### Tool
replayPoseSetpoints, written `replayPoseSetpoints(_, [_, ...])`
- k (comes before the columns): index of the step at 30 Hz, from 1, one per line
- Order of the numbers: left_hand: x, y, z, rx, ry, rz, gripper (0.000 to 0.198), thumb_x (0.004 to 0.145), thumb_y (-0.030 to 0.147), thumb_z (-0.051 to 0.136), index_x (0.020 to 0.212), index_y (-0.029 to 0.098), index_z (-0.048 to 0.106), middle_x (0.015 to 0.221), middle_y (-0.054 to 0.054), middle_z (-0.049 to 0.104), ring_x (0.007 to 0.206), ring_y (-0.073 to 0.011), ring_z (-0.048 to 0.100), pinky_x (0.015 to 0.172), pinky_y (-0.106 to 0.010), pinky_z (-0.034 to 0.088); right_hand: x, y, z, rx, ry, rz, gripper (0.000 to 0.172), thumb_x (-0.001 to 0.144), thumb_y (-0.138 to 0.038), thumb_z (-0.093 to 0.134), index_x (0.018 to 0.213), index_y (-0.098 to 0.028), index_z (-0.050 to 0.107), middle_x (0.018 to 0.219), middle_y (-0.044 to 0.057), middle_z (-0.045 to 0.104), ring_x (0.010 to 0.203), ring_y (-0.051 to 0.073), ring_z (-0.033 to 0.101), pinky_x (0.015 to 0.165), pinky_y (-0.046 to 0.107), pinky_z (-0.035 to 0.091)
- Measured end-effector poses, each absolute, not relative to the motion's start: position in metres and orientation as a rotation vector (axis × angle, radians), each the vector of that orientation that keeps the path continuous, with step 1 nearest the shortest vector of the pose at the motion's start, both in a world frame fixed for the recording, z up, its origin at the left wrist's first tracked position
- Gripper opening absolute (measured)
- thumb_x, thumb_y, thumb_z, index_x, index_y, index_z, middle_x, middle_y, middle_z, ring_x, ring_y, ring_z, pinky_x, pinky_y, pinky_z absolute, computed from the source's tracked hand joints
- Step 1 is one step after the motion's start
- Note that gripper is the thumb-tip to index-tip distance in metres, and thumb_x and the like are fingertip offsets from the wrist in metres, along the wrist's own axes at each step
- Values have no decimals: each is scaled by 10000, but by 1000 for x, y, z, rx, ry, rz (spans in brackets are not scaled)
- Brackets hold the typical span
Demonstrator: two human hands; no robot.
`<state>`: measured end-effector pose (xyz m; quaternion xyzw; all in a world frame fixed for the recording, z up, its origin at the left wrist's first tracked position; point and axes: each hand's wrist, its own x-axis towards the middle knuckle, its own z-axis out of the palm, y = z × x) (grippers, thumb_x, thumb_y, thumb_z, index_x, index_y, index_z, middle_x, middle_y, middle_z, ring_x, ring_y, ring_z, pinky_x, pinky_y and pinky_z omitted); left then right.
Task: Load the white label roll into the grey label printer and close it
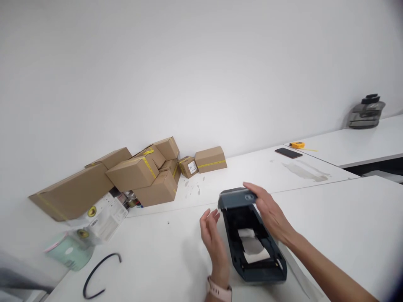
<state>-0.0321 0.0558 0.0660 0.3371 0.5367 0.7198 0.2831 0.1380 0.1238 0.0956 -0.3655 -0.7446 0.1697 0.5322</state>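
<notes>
A dark label printer lies on the white table with its lid raised, and white label paper shows inside. My right hand rests its fingers on the lid's right end, loosely curled. My left hand hovers just left of the printer body, fingers apart and slightly bent, holding nothing. A pink watch is on the left wrist.
Several cardboard boxes are piled against the wall at the left. A green label roll, white packets and a black cable lie at the near left. A phone, yellow tape measure and a dark appliance are farther right.
</notes>
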Motion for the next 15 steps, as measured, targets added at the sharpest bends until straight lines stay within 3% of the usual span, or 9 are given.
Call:
replayPoseSetpoints(3, [-41, 87, 52, 1149, 1655, 1602, 380, 882, 406, 527, 1161, 155, 590, 1254, -147, 628, 1192, -263, 575, 1019, -376, 430, 121, 160, 134, -933, -1729, 349, 482, 1009, -485, 257, 1292, -267, 581, 1252, 65, 656, 1174, 260, 581, 1001, 449, 448])
replayPoseSetpoints(6, [-42, 102, 35, 1268, 1770, 1348, 459, 837, 374, 574, 1245, 163, 552, 1317, -142, 591, 1231, -264, 534, 1014, -357, 414, 108, 197, 156, -1098, -1742, 411, 534, 1006, -533, 214, 1202, -277, 640, 1181, 55, 696, 1106, 285, 617, 933, 450, 472])
replayPoseSetpoints(10, [-38, 103, 24, 1293, 1833, 1272, 517, 848, 377, 552, 1317, 170, 487, 1362, -135, 561, 1226, -254, 535, 1003, -343, 414, 101, 242, 169, -1190, -1748, 493, 614, 984, -603, 221, 1052, -222, 698, 1095, 95, 732, 1040, 313, 647, 868, 441, 493])
replayPoseSetpoints(15, [-35, 102, 22, 1360, 1900, 1287, 478, 864, 365, 531, 1305, 183, 501, 1358, -125, 571, 1254, -262, 515, 1028, -357, 387, 111, 228, 165, -1093, -1669, 381, 503, 981, -539, 325, 1188, -181, 612, 1218, 134, 666, 1103, 285, 610, 922, 407, 469])
